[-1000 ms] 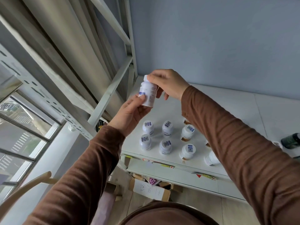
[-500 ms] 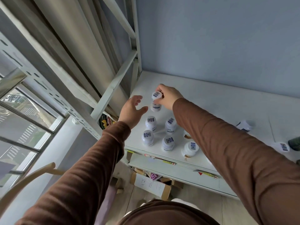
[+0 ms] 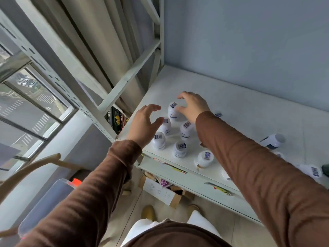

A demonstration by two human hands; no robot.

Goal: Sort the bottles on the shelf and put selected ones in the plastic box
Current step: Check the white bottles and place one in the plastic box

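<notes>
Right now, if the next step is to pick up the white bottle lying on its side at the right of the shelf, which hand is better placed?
The right hand: the lying bottle is on its side; the left hand would cross over.

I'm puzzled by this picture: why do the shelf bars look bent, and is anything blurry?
Head view: the wide-angle lens bows the shelf frame and window bars. Daylight is soft, with faint shadows under the white bottles. Both the left hand and right hand look slightly soft.
</notes>
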